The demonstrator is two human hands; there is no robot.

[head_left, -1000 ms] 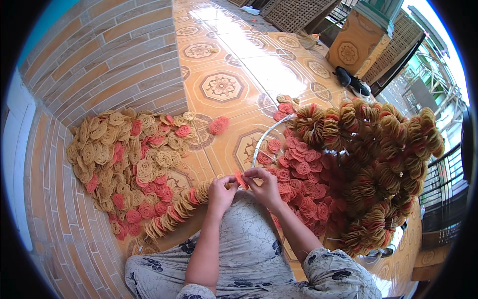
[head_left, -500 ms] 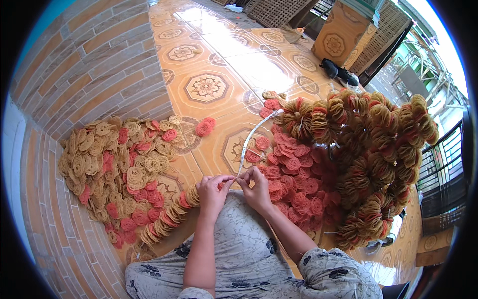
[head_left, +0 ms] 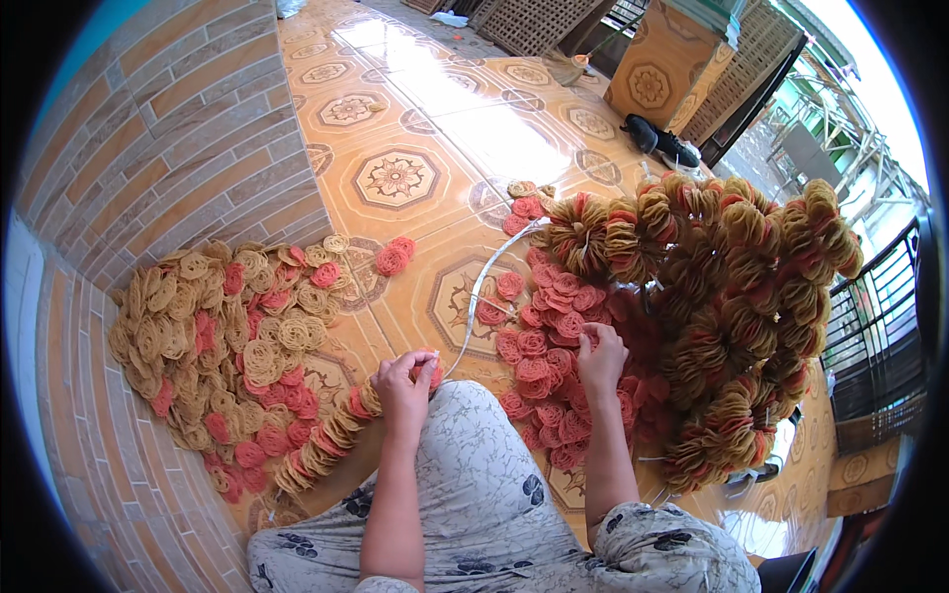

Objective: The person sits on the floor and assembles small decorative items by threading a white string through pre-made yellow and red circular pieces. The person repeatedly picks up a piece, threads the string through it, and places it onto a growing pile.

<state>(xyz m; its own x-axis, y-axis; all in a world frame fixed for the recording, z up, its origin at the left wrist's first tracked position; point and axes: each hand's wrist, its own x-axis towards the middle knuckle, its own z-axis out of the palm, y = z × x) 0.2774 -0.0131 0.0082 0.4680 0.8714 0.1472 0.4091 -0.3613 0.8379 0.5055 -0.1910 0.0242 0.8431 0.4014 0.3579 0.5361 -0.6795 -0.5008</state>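
My left hand (head_left: pixel 403 387) is closed in a pinch at the end of a string of round crackers (head_left: pixel 336 435), coiled tan and red discs like raw noodle crackers, with a red one at the fingertips. From there a white cord (head_left: pixel 473 314) curves away to the bundles on the right. Over a pile of loose red crackers (head_left: pixel 554 371) hangs my right hand (head_left: pixel 602 364), thumb and fingers pressed together; whatever is between them is too small to make out. On the left lies a heap of tan crackers (head_left: pixel 272 356) mixed with red ones.
Thick strung bundles of crackers (head_left: pixel 732 326) are massed on the right. A brick-patterned wall (head_left: pixel 198 119) stands at the left. Black shoes (head_left: pixel 660 140) lie on the tiled floor (head_left: pixel 395 178) beside a tiled pillar (head_left: pixel 662 74). Woven racks (head_left: pixel 539 22) stand at the back.
The hands were together at the cord and have separated. My right hand has moved right, over the red pile; my left has shifted slightly left and down. A red cracker now shows at the left fingertips.
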